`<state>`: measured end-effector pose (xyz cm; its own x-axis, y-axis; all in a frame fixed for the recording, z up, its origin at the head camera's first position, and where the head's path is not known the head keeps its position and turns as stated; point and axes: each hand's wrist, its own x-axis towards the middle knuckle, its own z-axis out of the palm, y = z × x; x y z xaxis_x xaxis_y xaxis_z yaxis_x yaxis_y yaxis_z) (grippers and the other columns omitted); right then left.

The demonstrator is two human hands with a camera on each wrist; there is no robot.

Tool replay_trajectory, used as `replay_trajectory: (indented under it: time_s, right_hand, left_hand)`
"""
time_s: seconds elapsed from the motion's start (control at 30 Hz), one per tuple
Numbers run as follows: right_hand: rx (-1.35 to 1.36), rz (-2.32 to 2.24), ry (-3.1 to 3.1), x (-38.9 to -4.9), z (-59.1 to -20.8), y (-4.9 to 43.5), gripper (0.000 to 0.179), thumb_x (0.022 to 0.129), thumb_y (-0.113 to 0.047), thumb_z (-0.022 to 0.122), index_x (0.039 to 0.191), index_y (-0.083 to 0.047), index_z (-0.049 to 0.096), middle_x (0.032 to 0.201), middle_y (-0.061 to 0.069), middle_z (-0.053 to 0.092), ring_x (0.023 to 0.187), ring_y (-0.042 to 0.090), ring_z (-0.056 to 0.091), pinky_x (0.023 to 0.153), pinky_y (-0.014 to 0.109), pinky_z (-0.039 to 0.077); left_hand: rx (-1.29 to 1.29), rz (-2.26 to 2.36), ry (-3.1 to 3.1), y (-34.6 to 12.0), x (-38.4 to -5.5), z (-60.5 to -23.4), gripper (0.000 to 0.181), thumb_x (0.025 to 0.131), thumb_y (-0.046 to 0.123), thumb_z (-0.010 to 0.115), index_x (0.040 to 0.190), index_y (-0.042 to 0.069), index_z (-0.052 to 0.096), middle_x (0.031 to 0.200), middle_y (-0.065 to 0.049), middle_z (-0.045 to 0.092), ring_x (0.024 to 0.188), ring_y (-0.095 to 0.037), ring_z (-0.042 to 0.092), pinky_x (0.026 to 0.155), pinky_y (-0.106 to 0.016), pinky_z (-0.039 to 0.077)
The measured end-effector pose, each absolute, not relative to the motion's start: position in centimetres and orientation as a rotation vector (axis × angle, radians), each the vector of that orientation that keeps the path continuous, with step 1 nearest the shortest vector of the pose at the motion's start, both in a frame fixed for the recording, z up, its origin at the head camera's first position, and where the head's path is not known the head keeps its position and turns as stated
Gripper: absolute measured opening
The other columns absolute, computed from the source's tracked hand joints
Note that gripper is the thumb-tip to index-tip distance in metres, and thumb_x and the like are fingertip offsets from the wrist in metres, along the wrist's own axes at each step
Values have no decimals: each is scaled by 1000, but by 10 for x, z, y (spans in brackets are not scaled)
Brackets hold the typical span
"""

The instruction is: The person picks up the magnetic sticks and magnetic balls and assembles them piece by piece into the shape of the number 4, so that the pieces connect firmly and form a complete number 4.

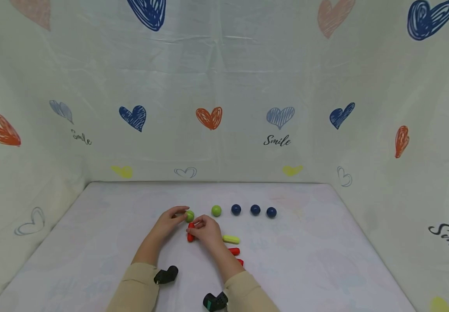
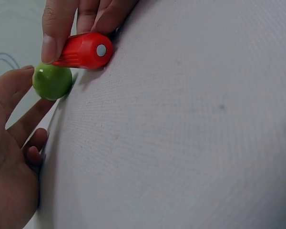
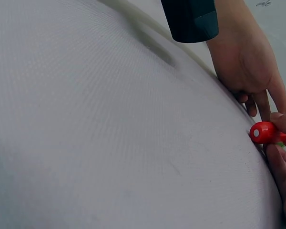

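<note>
My left hand (image 1: 168,224) holds a glossy green ball (image 1: 189,216) between its thumb and fingers, low over the white table. Close beside it, my right hand (image 1: 207,232) pinches a short red plastic stick (image 1: 191,232). The stick has ridged sides and a pale round dot on its end, as the left wrist view shows. Its far end meets or overlaps the green ball (image 2: 52,82) there. From the right wrist, the red stick (image 3: 263,133) hides most of the ball.
A second green ball (image 1: 216,211) and three dark blue balls, one of them a blue ball (image 1: 255,210), form a row farther back. Right of my right forearm lie a yellow-green stick (image 1: 231,239) and two red sticks, partly covered. A heart-printed curtain (image 1: 240,160) encloses the table (image 1: 306,268).
</note>
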<state>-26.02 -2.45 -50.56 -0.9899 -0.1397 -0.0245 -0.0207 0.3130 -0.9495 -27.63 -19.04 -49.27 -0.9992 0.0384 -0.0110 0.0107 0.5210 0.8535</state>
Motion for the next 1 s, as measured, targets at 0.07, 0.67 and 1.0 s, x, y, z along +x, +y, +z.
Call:
replay_trajectory:
  time_s: [0.07,0.67,1.0]
  right_hand:
    - [-153,-1762,2478,-260,-505,-25,25,77,-15,84,92,-9,64,72,-3,58,64,10,53,58,23,45]
    - [-148,-1722,2556,-259,-507,-27,27,75,-18,85,85,-10,60,68,-5,54,61,8,49,55,21,42]
    - [-133,-1671,2552,-260,-504,-29,25,78,-19,83,83,-11,60,64,-5,51,54,8,48,51,22,40]
  left_hand:
    - [41,1527,2708,-191,-277,-493,33,95,20,63,126,6,63,127,-15,60,101,-26,53,80,-38,43]
    - [35,1554,2696,-189,-274,-493,32,92,13,65,123,5,64,123,-16,61,91,-23,52,72,-32,41]
    - [25,1533,2716,-189,-275,-495,33,93,18,66,123,6,65,124,-15,61,97,-25,52,76,-34,41]
